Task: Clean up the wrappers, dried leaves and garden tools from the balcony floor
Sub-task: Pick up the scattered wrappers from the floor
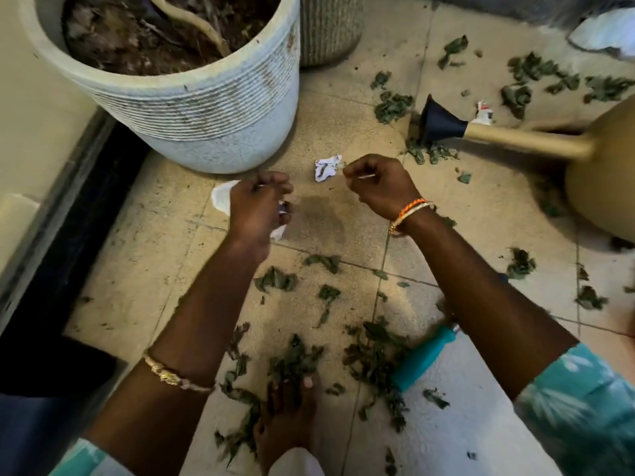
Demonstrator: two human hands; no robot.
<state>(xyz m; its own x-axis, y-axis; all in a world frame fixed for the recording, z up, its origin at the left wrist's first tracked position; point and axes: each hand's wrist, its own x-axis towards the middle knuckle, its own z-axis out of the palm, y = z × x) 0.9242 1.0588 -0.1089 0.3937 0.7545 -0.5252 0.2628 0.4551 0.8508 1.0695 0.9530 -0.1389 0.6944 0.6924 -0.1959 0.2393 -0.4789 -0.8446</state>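
Nearest the camera: a bare foot [290, 403] is standing on the tiled balcony floor [144, 269], partly in a pile of dried leaves [299, 362]. Just right of that pile, a teal-handled garden tool [424, 359] is lying on the floor, its far end hidden under the right forearm.

Mid frame, both hands are hovering just above the floor, apart from each other. The left hand [256, 207] is curling its fingers around crumpled white wrappers [223, 199]; white paper is sticking out on the hand's left side and below the palm. Grip: holding the wrappers. The right hand [378, 185] is closing into a fist, with a thin pale sliver pinched at the knuckles; what it is, cannot tell, too blurred. Bangles are sitting on that wrist.

Another crumpled wrapper [328, 168] is lying loose on the floor just left of the right hand's fingertips, between the two hands and slightly beyond them, not in either grip.

Farther out: a white ribbed planter [213, 108] with soil is standing at upper left. At right, a gold watering can [604, 173] is pointing its dark spout head [438, 121] leftward, resting among more leaf scraps, with a small red-and-white wrapper [483, 113] just behind the spout.
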